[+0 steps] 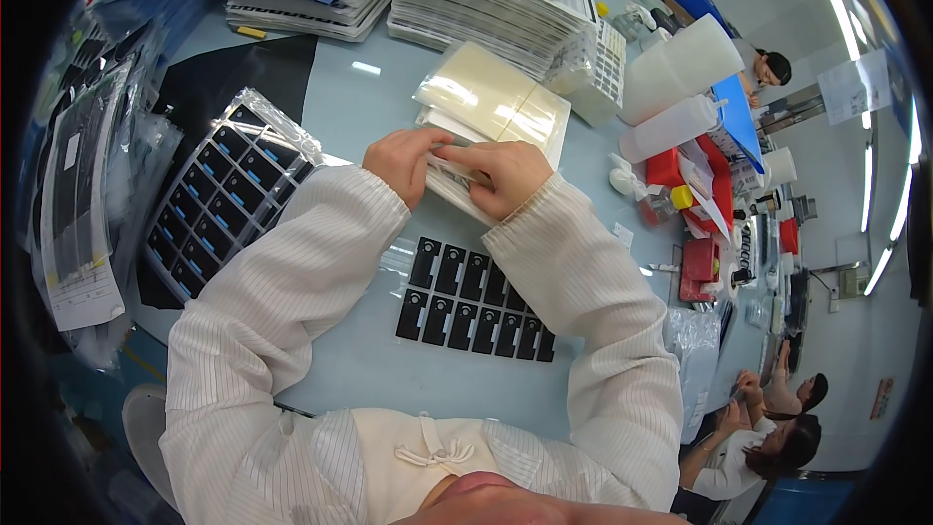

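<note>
At the middle of the table, my left hand (398, 163) and my right hand (507, 173) are close together, fingers bent over a thin whitish sheet or packet (449, 191). Both grip it near its upper edge; its exact kind is hidden by the fingers. Just beyond lies a stack of glossy cream-coloured film sheets (486, 87). Nearer me, a sheet of flat black rectangular pieces (457, 297), set in two rows, rests on the table, its right end partly covered by my right sleeve. A clear-wrapped tray of black pieces with blue marks (224, 190) is left of my left arm.
Tall stacks of paper or trays (481, 5) stand at the back. Plastic-bagged sheets (83, 194) crowd the left edge. On the right are a white bottle (671, 126), a red bin (714, 180) and clear plastic bags (692, 350). Other people sit farther along the right.
</note>
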A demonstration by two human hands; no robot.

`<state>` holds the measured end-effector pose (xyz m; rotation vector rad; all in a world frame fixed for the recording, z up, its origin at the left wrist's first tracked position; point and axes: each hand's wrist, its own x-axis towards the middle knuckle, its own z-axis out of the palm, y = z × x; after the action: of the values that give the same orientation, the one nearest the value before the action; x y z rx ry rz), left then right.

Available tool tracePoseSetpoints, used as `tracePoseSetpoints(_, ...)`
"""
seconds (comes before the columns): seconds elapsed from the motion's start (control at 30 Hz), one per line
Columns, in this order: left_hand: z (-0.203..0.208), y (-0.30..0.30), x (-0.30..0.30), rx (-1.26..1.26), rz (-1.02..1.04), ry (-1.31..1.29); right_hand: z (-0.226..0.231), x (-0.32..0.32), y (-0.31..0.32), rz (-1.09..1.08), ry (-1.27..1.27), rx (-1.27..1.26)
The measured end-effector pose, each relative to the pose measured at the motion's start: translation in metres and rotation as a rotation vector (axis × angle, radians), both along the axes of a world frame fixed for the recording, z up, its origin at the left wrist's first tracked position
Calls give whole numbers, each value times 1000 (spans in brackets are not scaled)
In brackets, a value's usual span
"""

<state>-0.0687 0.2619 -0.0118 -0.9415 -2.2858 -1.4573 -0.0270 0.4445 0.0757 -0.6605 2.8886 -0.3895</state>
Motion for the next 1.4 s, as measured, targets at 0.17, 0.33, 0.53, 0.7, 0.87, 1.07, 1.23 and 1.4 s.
tracePoseSetpoints(0.17, -3, -11, -7, 109, -74, -443, -1, 7, -1, -10, 69, -67)
tracePoseSetpoints(0.33, -19, -15, -18, 172, -235, -446, -9, 3, 12, -73, 136, -128)
tracePoseSetpoints(0.53, -8, -8, -10, 114, -341, -510, -8, 12, 12, -10, 324, -226)
tracePoseSetpoints(0.7, -12, -9, -13, -32, -301, -476, -2, 12, 17, -91, 332, -331)
tracePoseSetpoints(0.87, -10, -7, -14, -42, -263, -466, 10, 26, 2, -32, 456, -265)
tracePoseSetpoints(1.07, -18, -5, -20, -203, -131, -442, 34, 22, 0, -62, 580, -245)
tracePoseSetpoints(1.23, -10, -8, -13, 23, -264, -513, 62, 23, 12, -106, 659, -355)
tracePoseSetpoints(1.4, -13, -7, -16, 11, -333, -358, 102, 49, 45, -459, 768, -899)
